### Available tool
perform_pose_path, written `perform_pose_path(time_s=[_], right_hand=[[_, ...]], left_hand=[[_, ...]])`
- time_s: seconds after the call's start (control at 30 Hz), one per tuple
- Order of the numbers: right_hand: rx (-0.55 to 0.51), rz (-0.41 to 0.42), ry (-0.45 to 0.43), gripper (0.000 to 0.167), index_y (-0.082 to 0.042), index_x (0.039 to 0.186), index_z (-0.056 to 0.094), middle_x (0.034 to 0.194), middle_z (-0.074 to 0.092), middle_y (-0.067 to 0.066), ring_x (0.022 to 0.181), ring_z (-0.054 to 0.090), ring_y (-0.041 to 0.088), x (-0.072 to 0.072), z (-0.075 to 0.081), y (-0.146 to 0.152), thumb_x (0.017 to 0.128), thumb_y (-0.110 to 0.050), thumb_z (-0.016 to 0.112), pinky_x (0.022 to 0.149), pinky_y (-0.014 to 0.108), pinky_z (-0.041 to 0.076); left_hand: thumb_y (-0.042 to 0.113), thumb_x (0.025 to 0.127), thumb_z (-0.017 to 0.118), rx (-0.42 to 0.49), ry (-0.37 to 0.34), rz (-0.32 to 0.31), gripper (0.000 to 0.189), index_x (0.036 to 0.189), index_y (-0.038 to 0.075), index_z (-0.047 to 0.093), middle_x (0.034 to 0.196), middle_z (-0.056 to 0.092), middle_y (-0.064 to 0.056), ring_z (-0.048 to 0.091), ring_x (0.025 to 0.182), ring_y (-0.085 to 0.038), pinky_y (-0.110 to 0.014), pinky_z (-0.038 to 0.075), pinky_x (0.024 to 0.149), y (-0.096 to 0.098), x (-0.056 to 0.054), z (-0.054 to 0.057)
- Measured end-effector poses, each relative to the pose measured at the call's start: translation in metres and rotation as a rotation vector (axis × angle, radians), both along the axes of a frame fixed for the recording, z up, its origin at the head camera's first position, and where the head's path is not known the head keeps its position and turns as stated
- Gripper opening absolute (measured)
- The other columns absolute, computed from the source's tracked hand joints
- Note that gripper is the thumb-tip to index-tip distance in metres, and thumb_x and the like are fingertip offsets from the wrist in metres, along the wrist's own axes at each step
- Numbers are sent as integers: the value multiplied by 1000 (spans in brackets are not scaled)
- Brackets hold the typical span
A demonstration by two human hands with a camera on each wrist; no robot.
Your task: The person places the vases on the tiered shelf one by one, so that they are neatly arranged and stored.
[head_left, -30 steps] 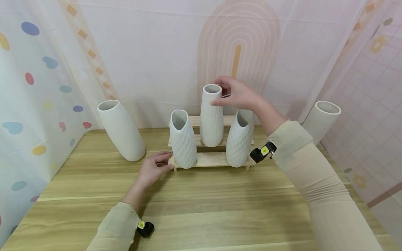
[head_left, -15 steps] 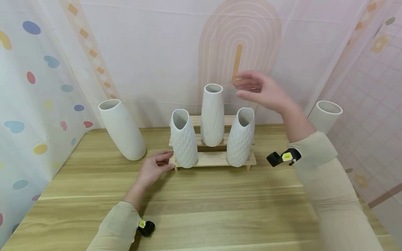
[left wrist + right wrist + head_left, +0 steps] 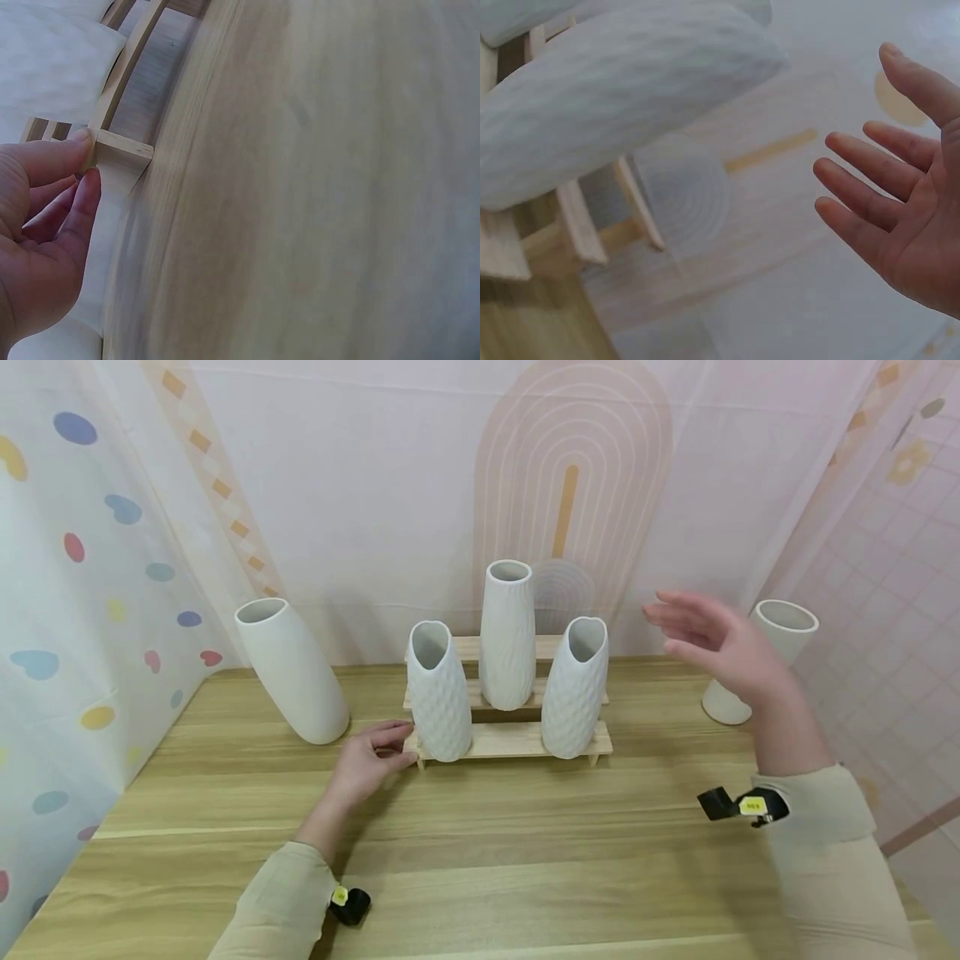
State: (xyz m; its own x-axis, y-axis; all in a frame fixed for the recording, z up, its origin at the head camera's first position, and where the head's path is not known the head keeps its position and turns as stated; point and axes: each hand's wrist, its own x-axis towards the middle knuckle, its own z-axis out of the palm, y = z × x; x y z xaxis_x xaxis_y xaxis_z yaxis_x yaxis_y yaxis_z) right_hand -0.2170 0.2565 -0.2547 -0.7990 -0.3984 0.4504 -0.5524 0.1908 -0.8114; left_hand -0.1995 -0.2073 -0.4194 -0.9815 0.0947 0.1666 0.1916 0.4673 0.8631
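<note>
A tiered wooden stand (image 3: 501,740) holds three white vases. Two dimpled ones, the left vase (image 3: 441,710) and the right vase (image 3: 573,702), stand on its front step; a taller ribbed vase (image 3: 507,643) is upright on a step behind them. At the stand's left front corner, my left hand (image 3: 363,767) pinches the wood between thumb and fingers, as the left wrist view shows at the slat end (image 3: 124,146). My right hand (image 3: 723,643) hangs in the air right of the stand, fingers spread and holding nothing. It partly hides a plain white vase (image 3: 780,631) behind it.
Another smooth white vase (image 3: 292,672) stands on the wooden table (image 3: 480,860) left of the stand. A patterned curtain (image 3: 375,485) hangs close behind the table's back edge, with further printed cloth on both sides.
My right hand has let go of the tall ribbed vase and moved right and down, away from the stand. My left hand and the vases stay in place.
</note>
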Motion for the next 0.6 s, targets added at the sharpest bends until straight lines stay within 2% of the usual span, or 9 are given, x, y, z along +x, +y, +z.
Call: perform_pose_path(time_s=[0.2,0.33,0.43,0.6], right_hand=[[-80,19,-22,61,-11,144,50,131,62,-7,118,57,6,9,-38,24,91,18,55,92,15,47],[-57,-72,-44,62,-11,148,46,131,62,-11,118,56,3,18,-58,40,93,14,57,93,13,44],[-51,-173,-43,62,-14,148,47,128,62,-16,115,55,-1,24,-71,52,93,12,59,92,10,43],[-218,-257,-71,60,-14,144,51,122,66,-15,111,58,-1,33,-86,72,92,14,59,89,9,43]], left_hand=[[4,84,79,22,-5,-5,45,126,-5,65,134,58,-20,62,102,-31,-21,52,83,0,1,0],[4,84,79,31,-16,0,45,126,-5,65,134,58,-20,62,103,-32,-20,52,83,1,1,0],[3,84,78,36,-21,3,45,126,-5,65,134,58,-19,61,104,-32,-20,52,83,1,1,0],[2,85,78,44,-18,4,44,126,-6,64,134,58,-20,61,103,-32,-22,52,84,1,1,0]])
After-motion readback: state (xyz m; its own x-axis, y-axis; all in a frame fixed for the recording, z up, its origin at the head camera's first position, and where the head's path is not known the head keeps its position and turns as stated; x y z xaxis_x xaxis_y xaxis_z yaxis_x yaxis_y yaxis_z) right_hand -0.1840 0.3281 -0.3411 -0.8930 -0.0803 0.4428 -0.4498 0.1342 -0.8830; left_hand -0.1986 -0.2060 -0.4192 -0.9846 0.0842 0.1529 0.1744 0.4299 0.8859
